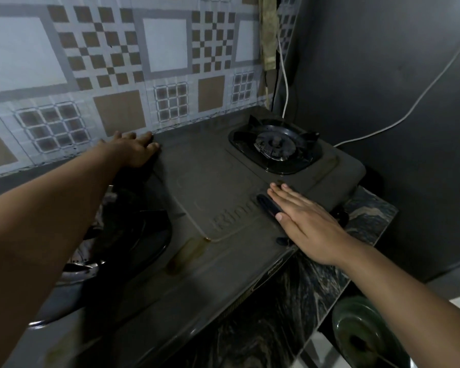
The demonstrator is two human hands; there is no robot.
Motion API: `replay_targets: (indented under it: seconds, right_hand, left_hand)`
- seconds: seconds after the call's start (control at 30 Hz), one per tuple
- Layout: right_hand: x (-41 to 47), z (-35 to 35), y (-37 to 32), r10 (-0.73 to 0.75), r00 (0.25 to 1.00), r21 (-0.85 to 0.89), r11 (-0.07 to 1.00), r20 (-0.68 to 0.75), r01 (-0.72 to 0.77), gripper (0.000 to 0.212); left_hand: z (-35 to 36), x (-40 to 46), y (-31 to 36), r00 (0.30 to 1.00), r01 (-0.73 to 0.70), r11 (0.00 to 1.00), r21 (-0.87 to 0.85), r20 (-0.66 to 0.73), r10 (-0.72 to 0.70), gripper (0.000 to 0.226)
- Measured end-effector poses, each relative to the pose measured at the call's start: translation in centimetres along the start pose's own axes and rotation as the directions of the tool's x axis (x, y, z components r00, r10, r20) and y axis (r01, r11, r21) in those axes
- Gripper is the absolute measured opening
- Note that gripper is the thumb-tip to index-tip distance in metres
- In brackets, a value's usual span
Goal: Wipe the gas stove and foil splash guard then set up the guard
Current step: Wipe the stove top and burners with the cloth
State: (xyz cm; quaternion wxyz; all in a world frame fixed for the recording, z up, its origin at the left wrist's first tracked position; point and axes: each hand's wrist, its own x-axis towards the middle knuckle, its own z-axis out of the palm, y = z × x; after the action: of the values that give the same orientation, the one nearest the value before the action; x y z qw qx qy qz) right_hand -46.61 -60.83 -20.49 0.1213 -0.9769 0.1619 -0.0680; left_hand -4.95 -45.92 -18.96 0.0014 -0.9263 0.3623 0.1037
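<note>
2 hands flat, grips apart – left [136,151], right [303,221] – on 1 stove [210,181].

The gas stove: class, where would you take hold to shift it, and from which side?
Probably by the two short ends of the gas stove, one hand from each side. It is wide, flat and low, and the patterned guard blocks its back. Left hand and right hand now lie flat on top.

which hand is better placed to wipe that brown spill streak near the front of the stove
Likely the right hand: it lies flat and empty on the stove top, just right of the brown streak. The left hand is stretched to the stove's back edge by the patterned wall, farther from it.
</note>
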Motion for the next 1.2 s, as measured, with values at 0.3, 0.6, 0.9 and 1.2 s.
replay_targets:
  seconds: [0.3, 0.6, 0.9, 1.2]
  right_hand:
    - [-0.2, 0.0, -0.3, 0.037, 0.999, -0.071, 0.997, 0.000, -0.037, 0.057]
    - [-0.9, 0.9, 0.1, -0.107, 0.987, -0.133, 0.987, -0.116, 0.091, 0.056]
    - [2.0, -0.8, 2.9, -0.226, 0.974, -0.002, 0.974, 0.005, 0.226, 0.052]
    - [2.4, -2.5, 11.2, -0.194, 0.979, 0.033, 0.980, -0.067, 0.197, 0.049]
  left_hand:
    - [0.3, -6.1, 12.9, 0.924, -0.382, 0.923, -0.055, -0.040, 0.380, 0.076]
    - [4.5, -9.7, 18.7, 0.909, -0.405, 0.914, -0.034, -0.124, 0.398, 0.063]
    - [4.8, -9.9, 19.1, 0.923, -0.359, 0.933, 0.015, -0.138, 0.358, 0.061]
    - [4.6, -9.9, 19.0, 0.933, -0.341, 0.940, 0.032, -0.112, 0.342, 0.059]
